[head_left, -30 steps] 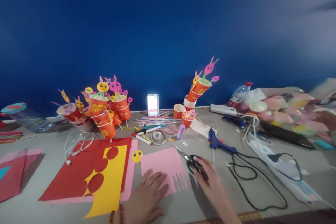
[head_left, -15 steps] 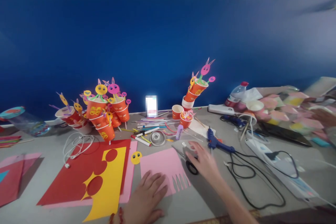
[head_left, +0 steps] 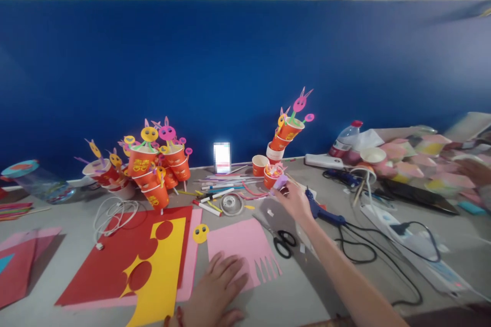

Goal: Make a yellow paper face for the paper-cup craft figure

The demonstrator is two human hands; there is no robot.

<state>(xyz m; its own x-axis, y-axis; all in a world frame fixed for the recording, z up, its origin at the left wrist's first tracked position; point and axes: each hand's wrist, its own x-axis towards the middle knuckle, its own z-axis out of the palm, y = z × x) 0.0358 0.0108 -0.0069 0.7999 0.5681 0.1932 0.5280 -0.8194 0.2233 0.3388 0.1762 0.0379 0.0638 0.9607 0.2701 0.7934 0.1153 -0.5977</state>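
Observation:
My left hand (head_left: pixel 217 286) lies flat with fingers spread, its fingertips over the edge of a pink paper sheet (head_left: pixel 233 237) cut into a fringe at its lower right. Raised past the sheet, my right hand (head_left: pixel 295 202) is closed on a small purple tube (head_left: pixel 280 182), close in front of an orange paper cup (head_left: pixel 271 178) filled with small bright pieces. Black-handled scissors (head_left: pixel 283 243) rest beside the pink sheet, below my right wrist. A yellow paper face (head_left: pixel 200 233) with two eyes lies at the sheet's upper left corner.
Red card (head_left: pixel 102 250) and cut yellow paper (head_left: pixel 163 271) lie left. Stacked orange cups (head_left: pixel 142 163) with paper figures stand behind. A blue glue gun (head_left: pixel 326 213), its cable and a white power strip (head_left: pixel 414 250) occupy the right. Another person's hand (head_left: pixel 473 169) is at far right.
My right hand has left the scissors and moved up and forward. It has picked up the purple tube that stood on the table. My left hand has stayed nearly in place.

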